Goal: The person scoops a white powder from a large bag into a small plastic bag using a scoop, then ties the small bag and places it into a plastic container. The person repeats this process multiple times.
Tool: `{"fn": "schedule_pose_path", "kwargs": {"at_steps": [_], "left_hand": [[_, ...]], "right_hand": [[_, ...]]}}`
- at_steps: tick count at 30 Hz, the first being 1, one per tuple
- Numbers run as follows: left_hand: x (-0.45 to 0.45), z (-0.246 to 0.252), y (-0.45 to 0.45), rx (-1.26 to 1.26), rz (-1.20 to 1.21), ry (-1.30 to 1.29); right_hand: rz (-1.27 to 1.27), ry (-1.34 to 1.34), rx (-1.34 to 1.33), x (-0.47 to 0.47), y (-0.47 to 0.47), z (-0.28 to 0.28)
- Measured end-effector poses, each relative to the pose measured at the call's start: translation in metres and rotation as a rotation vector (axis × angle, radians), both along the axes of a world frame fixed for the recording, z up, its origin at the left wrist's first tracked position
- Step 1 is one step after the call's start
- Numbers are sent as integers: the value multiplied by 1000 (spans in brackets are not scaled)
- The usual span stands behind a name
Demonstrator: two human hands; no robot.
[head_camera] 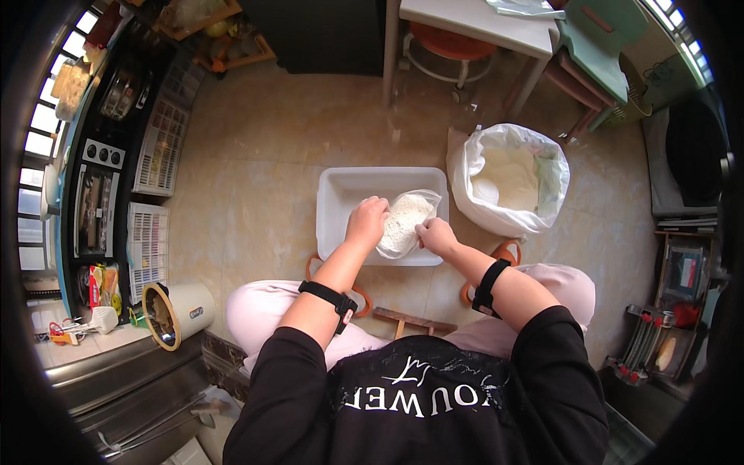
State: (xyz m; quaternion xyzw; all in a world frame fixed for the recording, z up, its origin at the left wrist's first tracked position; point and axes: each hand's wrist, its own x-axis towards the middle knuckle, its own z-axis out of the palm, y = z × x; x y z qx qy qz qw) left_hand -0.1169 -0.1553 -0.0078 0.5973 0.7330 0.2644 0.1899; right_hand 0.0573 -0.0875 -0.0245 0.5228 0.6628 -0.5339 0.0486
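Observation:
A clear plastic bag [405,226] of white powder, its mouth spread wide, is held over the right part of a white plastic tub [343,186] on the floor. My left hand [368,220] pinches the bag's left edge. The bag's right edge is between the fingers of my right hand [436,235]. To the right of the tub stands a large white sack [482,209], lined with plastic and holding pale powder. A round white object [485,190], perhaps a scoop or bowl, lies inside the sack against its left side.
A white table [482,23] and an orange stool [453,43] stand beyond the sack, with a green chair [601,52] at their right. A cream bin [192,314] lies or leans at the lower left, near white storage baskets [163,148]. Crowded shelves [686,302] line the right side.

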Motion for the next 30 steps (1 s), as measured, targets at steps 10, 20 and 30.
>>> {"fn": "schedule_pose_path", "kwargs": {"at_steps": [10,20,30], "left_hand": [[-4,-8,-2,-28,23,-69],[-1,9,-31,-383,90,1],[-21,-1,-37,-572,310,-431]], "right_hand": [[-217,225,-229,-5,0,-5],[68,-127,486,10,36,8],[79,100,552,12,56,9]]}}
